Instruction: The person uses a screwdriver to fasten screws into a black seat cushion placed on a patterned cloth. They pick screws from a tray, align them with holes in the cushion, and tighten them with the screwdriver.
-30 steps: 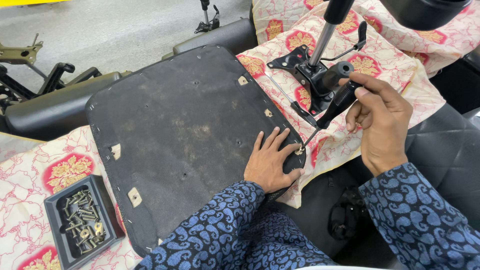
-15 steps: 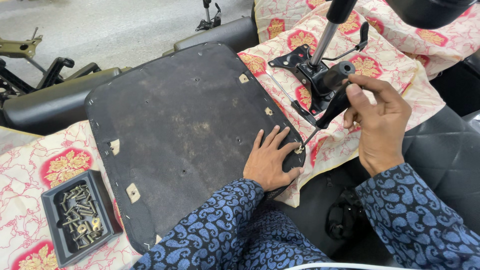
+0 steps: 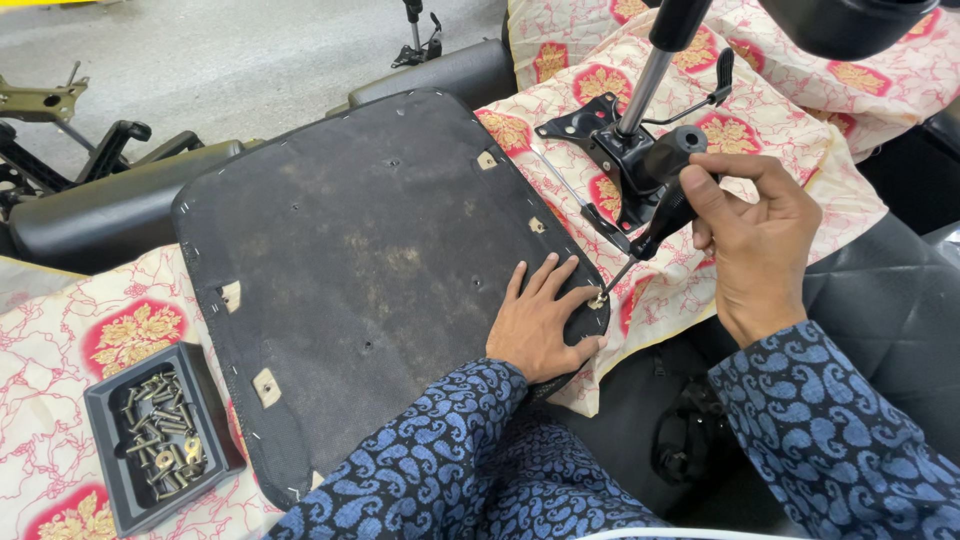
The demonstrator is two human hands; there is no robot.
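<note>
Setting: grey floor, patterned cloth (image 3: 120, 335) under an upturned seat base (image 3: 370, 260).
Left hand (image 3: 540, 320): flat, fingers spread, pinning the base's corner steady.
Right hand (image 3: 760, 235): closed round a screwdriver (image 3: 660, 205), tip on a screw (image 3: 598, 298) at that corner.
Tray (image 3: 160, 435): spare screws, near left.

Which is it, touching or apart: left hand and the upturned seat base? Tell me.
Touching. The head view shows the left hand lying flat, palm down, on the seat base near its right edge.

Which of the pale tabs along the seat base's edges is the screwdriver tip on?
The one at the near right corner, beside the left hand's fingertips; the right hand aims the screwdriver there. The others sit untouched.
</note>
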